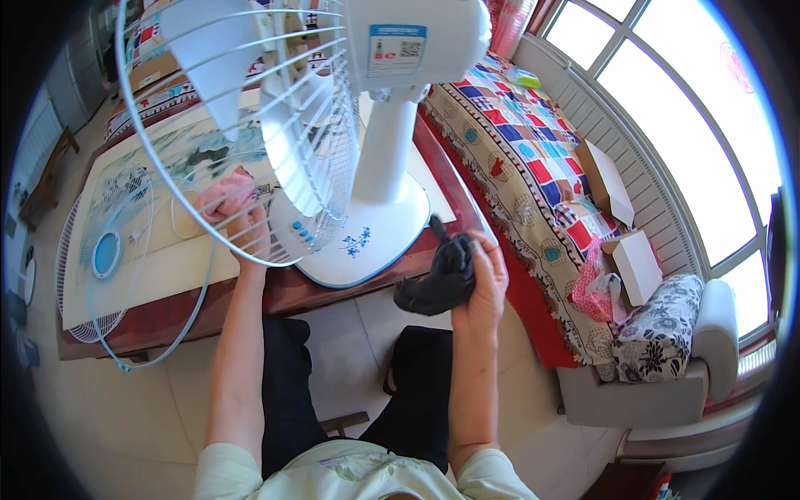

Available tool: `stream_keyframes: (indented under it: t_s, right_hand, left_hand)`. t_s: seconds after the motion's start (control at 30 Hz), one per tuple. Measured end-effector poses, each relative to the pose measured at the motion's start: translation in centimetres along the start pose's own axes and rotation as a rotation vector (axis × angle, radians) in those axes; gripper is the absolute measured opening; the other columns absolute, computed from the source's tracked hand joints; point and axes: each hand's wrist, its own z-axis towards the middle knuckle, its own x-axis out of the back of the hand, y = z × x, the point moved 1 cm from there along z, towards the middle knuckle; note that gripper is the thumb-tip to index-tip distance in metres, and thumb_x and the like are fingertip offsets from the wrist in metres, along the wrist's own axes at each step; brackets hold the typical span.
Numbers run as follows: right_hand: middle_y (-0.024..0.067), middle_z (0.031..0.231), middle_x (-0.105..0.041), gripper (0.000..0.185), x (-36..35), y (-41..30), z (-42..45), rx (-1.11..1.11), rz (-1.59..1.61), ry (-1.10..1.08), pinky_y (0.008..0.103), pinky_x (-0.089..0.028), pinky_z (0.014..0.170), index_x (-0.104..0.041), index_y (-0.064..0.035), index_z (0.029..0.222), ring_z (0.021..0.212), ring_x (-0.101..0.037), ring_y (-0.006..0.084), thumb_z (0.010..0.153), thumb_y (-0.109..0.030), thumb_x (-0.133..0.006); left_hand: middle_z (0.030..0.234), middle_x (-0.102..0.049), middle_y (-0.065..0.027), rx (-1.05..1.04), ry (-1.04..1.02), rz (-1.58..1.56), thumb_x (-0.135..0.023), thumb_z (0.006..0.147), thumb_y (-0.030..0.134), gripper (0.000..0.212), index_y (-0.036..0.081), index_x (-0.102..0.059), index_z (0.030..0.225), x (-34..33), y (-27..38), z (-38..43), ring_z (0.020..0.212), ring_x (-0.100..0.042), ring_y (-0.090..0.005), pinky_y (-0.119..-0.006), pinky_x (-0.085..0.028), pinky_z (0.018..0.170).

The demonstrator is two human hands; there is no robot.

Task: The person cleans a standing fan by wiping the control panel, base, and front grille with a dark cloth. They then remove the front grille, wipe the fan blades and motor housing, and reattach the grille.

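A white table fan [387, 150] stands on a dark red table [287, 294]. Its rear wire grille [215, 234] and pale blades [215, 75] are uncovered at the front. My left hand [249, 231], partly behind the grille wires, holds a pink cloth [230, 192] over the table. In my right hand [489, 269], just off the table's near right edge, is a bunched black cloth [440, 278]. The front grille with a blue centre disc [106, 253] lies at the table's left end. Beside it, a pale blue ring [187, 334] hangs over the near edge.
A sofa with a patchwork cover [531, 150] runs along the right. On it are open cardboard boxes [634, 265], a pink bag [590, 287] and a floral cushion [659, 331]. A wooden bench [47, 178] stands at the far left.
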Motion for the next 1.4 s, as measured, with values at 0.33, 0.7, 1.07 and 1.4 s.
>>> stream_keyframes:
  t_s: [0.33,0.7,1.07,1.4]
  right_hand:
    - [0.0058,0.093,-0.062,0.029,-20.1,-8.3,6.5,0.546,0.035,-0.387,0.0247,-0.054,0.068,-0.056,-0.0037,0.114,0.079,-0.063,0.0130,0.092,-0.021,-0.061]
    - [0.0040,0.093,-0.056,0.043,-22.8,-2.8,5.8,0.617,-0.316,-0.484,0.0244,-0.046,0.074,-0.051,-0.0040,0.122,0.084,-0.055,0.0113,0.089,-0.027,-0.063]
    - [0.0148,0.114,-0.057,0.046,-23.6,-4.6,-1.4,1.423,-0.438,-0.780,0.0375,-0.048,0.089,-0.061,-0.0039,0.107,0.105,-0.057,0.0328,0.062,-0.005,-0.067]
    - [0.0114,0.105,-0.060,0.034,-25.3,-4.7,2.7,1.429,-0.531,-0.510,0.0312,-0.044,0.086,-0.057,-0.0045,0.114,0.095,-0.057,0.0230,0.081,0.001,-0.063]
  left_hand:
    - [0.131,-0.047,-0.0175,-0.040,0.121,-1.123,-0.057,0.087,0.052,0.074,-0.002,-0.038,0.135,12.6,21.2,3.6,0.115,-0.052,-0.0258,-0.040,-0.040,0.099]
    - [0.121,-0.060,-0.0147,-0.082,-0.112,-1.086,-0.054,0.096,0.031,0.042,-0.003,-0.059,0.119,15.8,25.2,4.7,0.112,-0.054,-0.0200,-0.036,-0.032,0.103]
    - [0.102,-0.066,-0.0091,0.019,-0.190,-0.996,-0.055,0.094,0.021,0.025,-0.002,-0.064,0.102,15.7,23.9,4.4,0.097,-0.060,-0.0198,-0.036,-0.042,0.091]
    - [0.101,-0.069,-0.0109,-0.180,-0.046,-0.963,-0.053,0.096,0.025,0.030,-0.001,-0.068,0.099,16.3,24.7,6.5,0.098,-0.060,-0.0192,-0.043,-0.022,0.111]
